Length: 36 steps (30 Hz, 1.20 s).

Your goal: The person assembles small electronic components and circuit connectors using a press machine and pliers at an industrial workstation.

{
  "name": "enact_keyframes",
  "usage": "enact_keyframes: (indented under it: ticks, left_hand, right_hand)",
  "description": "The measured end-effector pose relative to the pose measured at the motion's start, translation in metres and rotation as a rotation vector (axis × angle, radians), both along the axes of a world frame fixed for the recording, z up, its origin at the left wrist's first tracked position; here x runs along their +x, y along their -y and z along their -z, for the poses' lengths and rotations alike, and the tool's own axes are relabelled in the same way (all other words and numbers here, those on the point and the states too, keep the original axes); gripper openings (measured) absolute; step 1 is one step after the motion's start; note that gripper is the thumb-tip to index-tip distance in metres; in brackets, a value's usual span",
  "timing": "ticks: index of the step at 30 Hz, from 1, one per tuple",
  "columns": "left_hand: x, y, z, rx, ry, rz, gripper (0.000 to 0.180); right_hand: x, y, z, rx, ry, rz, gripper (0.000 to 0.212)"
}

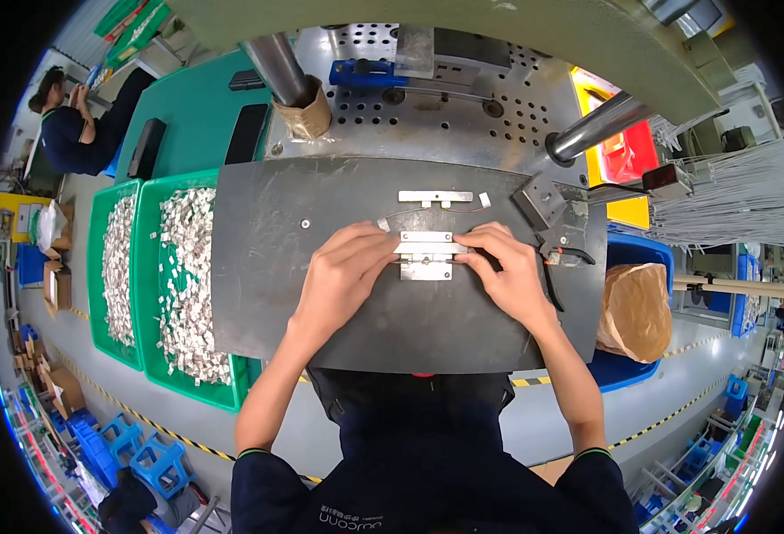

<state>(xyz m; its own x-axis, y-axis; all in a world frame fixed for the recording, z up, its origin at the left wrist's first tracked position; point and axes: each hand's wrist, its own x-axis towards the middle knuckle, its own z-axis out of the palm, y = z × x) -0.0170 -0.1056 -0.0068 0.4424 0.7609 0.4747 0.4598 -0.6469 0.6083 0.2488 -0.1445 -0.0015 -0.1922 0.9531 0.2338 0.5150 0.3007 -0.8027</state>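
Over the middle of the dark metal plate (267,294), my left hand (343,271) and my right hand (509,271) grip opposite ends of a narrow silvery metal bar (430,248). The bar lies across a small metal fixture (426,271), whose lower part shows between my hands. Both hands are closed, thumb against fingers. Just beyond them lies another metal bar (435,197) with two small light pieces at its near edge. A thin wire (410,212) with small white pieces at its ends runs past it. Pliers (572,254) with dark handles lie right of my right hand.
Green bins (148,365) of small white pieces stand left. At right, a blue bin (668,276) holds a brown paper bag (634,311). A metal block (540,201) sits at the plate's right rear. Steel columns (280,71) rise behind. Another person (85,133) sits far left.
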Motion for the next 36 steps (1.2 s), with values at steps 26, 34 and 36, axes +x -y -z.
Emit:
enact_keyframes:
  ticks: [26, 34, 36]
  left_hand:
    - [0.028, -0.057, 0.003, 0.093, -0.238, 0.058, 0.025]
    - [0.005, -0.032, -0.024, -0.500, 0.095, 0.154, 0.020]
    - [0.001, -0.027, -0.013, -0.593, 0.212, 0.235, 0.024]
  right_hand:
    - [0.011, -0.054, 0.014, 0.327, 0.388, 0.002, 0.030]
    - [0.005, -0.019, -0.013, -0.178, -0.158, -0.024, 0.030]
    - [0.009, -0.016, 0.001, -0.205, -0.352, -0.113, 0.025]
